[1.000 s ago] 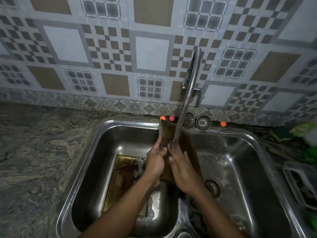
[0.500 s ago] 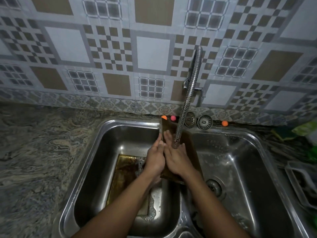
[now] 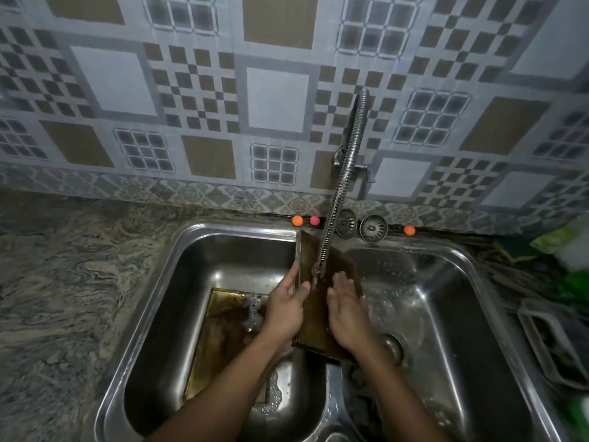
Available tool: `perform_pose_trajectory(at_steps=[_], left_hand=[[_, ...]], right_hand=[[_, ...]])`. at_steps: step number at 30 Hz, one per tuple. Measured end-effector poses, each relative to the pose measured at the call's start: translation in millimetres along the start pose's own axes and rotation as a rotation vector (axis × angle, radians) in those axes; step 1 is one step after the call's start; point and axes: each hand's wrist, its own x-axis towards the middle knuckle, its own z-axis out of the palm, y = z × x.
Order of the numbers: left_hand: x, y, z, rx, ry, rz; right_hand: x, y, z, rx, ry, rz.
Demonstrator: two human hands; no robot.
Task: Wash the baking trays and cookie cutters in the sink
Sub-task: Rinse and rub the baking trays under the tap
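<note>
A dark brown baking tray point(image 3: 314, 317) is held tilted over the divider of the double steel sink point(image 3: 204, 237), under the flexible metal tap hose point(image 3: 338, 199). My left hand point(image 3: 285, 309) grips the tray's left edge, thumb over the rim. My right hand point(image 3: 345, 309) lies flat on the tray's face with fingers spread. A second, stained tray point(image 3: 223, 333) lies on the floor of the left basin with soapy water on it.
Two metal drain strainers point(image 3: 373, 228) and three small orange and pink balls point(image 3: 297, 220) sit on the sink's back ledge. The right basin drain point(image 3: 393, 346) is partly hidden. A grey rack point(image 3: 551, 342) and green items stand at right. Marble counter point(image 3: 63, 298) lies left.
My right hand has slid from the tray's upper middle towards its right side, away from my left hand. The left hand keeps its hold on the left edge.
</note>
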Motion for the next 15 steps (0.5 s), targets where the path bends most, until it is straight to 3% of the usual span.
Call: perform_pose_trajectory(at_steps=[3,5,7,11,15], left_hand=[[2.2,-3.1,4.1,0.066,-0.038,-0.018],[1.3,-0.1,3.2,0.096,-0.064,-0.014],[0.6,3.0,0.6,0.079,-0.079,0.004],[3.1,6.5,-1.0,-0.060,-0.034,0.011],[8.6,7.4,9.0,-0.085,0.006,0.040]], right_hand=[[0.4,-16.4,-0.2,0.007,-0.039,-0.200],[18.3,-19.2,-6.9,0.034,-0.027,-0.238],[42.8,-11.3,-12.7,0.025,0.018,-0.175],[57.9,15.0,-26.3,0.097,0.087,0.161],[8.6,5.5,-13.4,0.181,0.043,-0.001]])
